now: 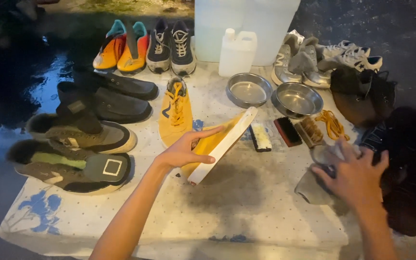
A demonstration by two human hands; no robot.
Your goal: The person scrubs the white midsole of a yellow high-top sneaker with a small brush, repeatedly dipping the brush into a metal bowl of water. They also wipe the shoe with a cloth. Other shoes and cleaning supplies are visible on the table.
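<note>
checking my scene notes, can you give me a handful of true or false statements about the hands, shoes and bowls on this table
1. The left hand holds a yellow sneaker with a white sole, tipped on its side. True.
2. The right hand grips a bristle brush. False: it rests on a crumpled grey cloth; the three brushes lie untouched on the table.
3. Two round metal bowls sit side by side beyond the brushes. True.
4. The matching yellow lace-up sneaker lies upside down. False: it stands upright, laces up.
5. The white plastic jug lies toppled over. False: it stands upright near the bowls.
</note>
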